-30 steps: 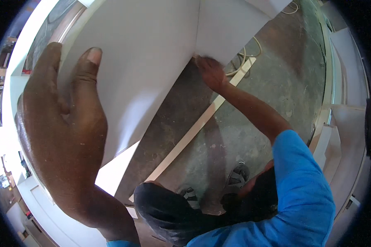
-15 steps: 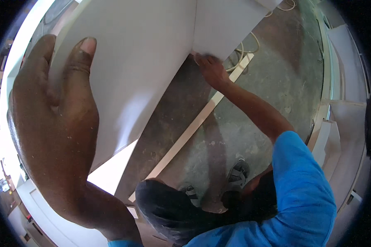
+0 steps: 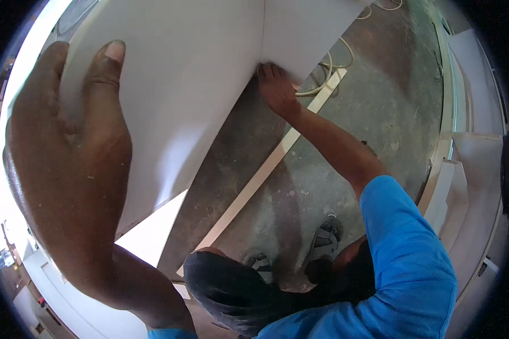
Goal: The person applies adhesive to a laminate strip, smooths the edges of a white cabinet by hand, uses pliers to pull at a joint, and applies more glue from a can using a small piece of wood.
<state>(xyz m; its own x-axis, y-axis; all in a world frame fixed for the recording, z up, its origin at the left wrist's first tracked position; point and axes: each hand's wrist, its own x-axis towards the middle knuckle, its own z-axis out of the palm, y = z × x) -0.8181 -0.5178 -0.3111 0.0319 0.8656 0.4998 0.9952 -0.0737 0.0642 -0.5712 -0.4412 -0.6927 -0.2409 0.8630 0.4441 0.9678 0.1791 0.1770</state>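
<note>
A large white panel [image 3: 181, 73] stands tilted in front of me. Around its left edge my left hand [image 3: 73, 152] is closed, thumb on the near face and the other fingers partly hidden behind the edge. A second white panel [image 3: 311, 34] meets the first along a dark seam. At the lower end of that seam is my right hand [image 3: 278, 93], its fingers stretched out and touching the corner where the panels join. The fingertips are in shadow, and nothing shows in that hand.
A long pale wooden strip [image 3: 254, 189] lies diagonally on the concrete floor [image 3: 373, 113], between the panels and my feet. Pale cable or hose [image 3: 329, 73] loops beside its far end. White panels and boxes [image 3: 475, 169] line the right side. Bright white boards [image 3: 73, 299] lie at lower left.
My right hand has shifted slightly left and up at the corner, its fingers now pointing up along the seam. The left hand keeps its hold; the view has shifted a little.
</note>
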